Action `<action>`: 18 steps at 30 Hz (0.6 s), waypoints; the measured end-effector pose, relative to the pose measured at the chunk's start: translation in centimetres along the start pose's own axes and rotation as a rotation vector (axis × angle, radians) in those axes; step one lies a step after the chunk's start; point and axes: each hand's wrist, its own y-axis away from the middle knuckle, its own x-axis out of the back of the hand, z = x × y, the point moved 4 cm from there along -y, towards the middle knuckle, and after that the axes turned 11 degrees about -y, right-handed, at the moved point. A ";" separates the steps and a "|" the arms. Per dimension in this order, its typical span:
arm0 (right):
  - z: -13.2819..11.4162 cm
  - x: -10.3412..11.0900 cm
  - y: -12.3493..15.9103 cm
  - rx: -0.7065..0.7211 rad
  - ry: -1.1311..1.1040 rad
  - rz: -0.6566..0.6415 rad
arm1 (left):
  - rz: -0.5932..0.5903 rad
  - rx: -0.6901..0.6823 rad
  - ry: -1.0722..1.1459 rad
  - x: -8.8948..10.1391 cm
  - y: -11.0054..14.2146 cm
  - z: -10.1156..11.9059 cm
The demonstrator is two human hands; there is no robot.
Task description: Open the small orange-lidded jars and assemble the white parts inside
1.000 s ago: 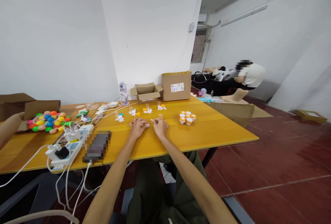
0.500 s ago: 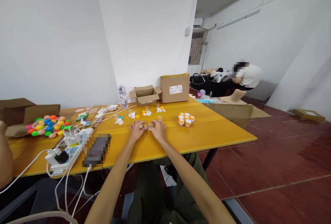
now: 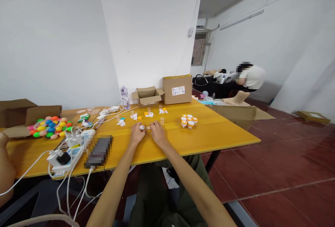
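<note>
Left hand (image 3: 137, 135) grasps small round container (image 3: 142, 127), seemingly steadying it; right hand (image 3: 157, 133), grip indeterminable, right of white pieces (image 3: 148, 127).

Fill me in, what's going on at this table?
A seated person is handling small parts with both hands. The left hand holds a small white item; the right hand is beside a tiny white piece, grip unclear. A clear cup stands by the right hand. Beyond the hands lie small heaps of white pieces. To the right, orange-and-white capped containers stand in a cluster.
</note>
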 end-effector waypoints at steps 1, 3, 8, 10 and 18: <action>-0.1 0.1 0.0 0.002 0.007 -0.007 | 0.003 0.007 0.002 0.0 0.0 0.0; -0.4 0.2 0.0 0.028 0.017 -0.025 | 0.004 0.015 0.011 -0.1 -0.1 -0.1; -1.0 0.6 0.1 0.084 0.017 -0.066 | -0.005 0.003 0.038 -0.7 -0.4 -0.5; -0.8 0.7 0.0 0.053 0.016 -0.064 | -0.005 -0.019 0.057 -0.9 -0.5 -0.8; -0.4 0.4 -0.5 0.055 -0.049 -0.017 | -0.039 -0.052 0.145 -1.5 -0.8 -1.6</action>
